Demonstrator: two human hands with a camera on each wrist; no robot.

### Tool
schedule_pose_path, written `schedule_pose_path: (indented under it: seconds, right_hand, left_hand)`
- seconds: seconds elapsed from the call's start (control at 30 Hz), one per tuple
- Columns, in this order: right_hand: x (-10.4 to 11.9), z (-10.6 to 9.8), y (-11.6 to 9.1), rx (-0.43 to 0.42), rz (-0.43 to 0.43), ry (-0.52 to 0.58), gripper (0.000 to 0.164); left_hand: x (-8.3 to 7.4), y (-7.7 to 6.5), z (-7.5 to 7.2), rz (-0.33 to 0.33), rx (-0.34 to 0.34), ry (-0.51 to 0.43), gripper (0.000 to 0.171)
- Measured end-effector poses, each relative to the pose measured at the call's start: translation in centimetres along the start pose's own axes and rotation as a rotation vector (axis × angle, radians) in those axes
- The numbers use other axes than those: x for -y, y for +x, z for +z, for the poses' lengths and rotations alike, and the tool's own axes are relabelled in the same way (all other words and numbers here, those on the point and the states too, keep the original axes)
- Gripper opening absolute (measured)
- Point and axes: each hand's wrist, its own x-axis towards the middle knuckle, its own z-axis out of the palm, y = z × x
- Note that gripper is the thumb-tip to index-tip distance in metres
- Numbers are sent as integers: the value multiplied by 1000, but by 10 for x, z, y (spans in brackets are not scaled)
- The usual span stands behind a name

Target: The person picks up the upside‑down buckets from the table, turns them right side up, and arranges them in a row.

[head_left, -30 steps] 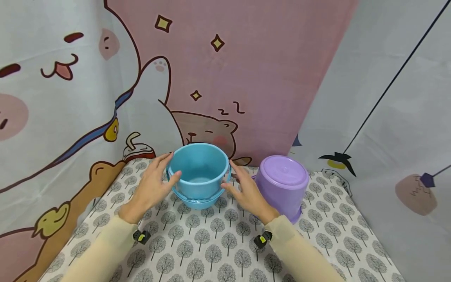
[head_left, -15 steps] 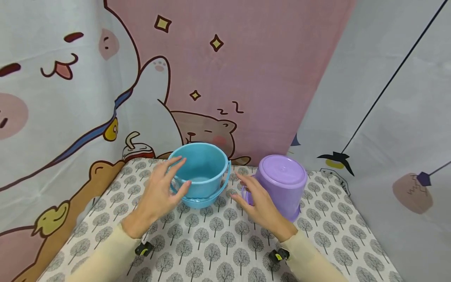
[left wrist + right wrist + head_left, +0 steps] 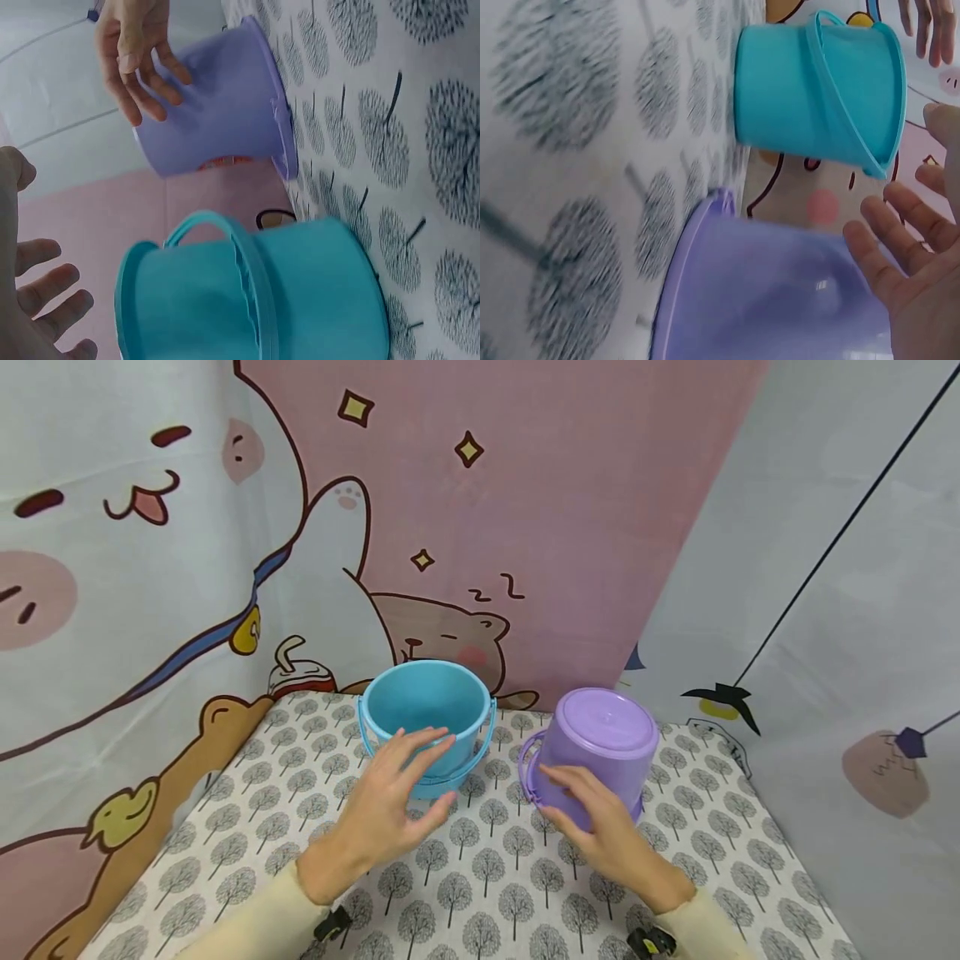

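Note:
A blue bucket [image 3: 420, 693] stands upright on the table with its handle hanging down the front. To its right, a purple bucket [image 3: 600, 743] sits upside down, base up, its handle at the lower left. My left hand [image 3: 390, 802] is held in front of the blue bucket, fingers loosely bent and holding nothing. In the left wrist view a gap shows between those fingers [image 3: 56, 292] and the blue bucket. Before the purple bucket hovers my right hand [image 3: 607, 835], fingers spread and nothing in its grasp; whether it touches the bucket I cannot tell.
The table is covered by a white cloth [image 3: 480, 893] printed with grey trees. Behind it hangs a pink and white curtain [image 3: 570, 527] with cartoon animals, close to both buckets. Another pale curtain [image 3: 847, 635] borders the right side.
Both hands have come off the sides of the blue bucket. The left has moved right and toward me; the right has moved over to the purple bucket. The buckets stay put.

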Motion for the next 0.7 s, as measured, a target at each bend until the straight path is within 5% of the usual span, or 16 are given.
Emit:
schedule_pose_path:
  seconds: [0.27,0.7]
  right_hand:
    - [-14,-24,-27,6,-7,-50,63]
    - [-45,-44,-58,18,38,-109,66]
  left_hand:
    - [-21,0,27,68,49,8,77]
    - [-29,0,64,-15,225,22,83]
